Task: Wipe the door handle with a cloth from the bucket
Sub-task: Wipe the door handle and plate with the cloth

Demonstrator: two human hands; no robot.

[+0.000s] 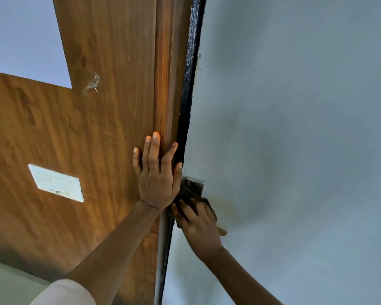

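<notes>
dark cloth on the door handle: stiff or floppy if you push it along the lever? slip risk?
Likely floppy: the dark cloth bunches and drapes around the door handle under the right hand, holding no shape of its own. It probably slides easily on the smooth metal lever, so it needs steady finger pressure. Wetness can't be judged. The left hand lies flat on the wooden door, probably bracing it.

The door handle [222, 229] is a metal lever on a screwed plate [195, 184], mostly hidden; only its pale tip shows. A dark cloth [204, 202], seemingly bunched, is pressed over the lever just below the plate.
</notes>
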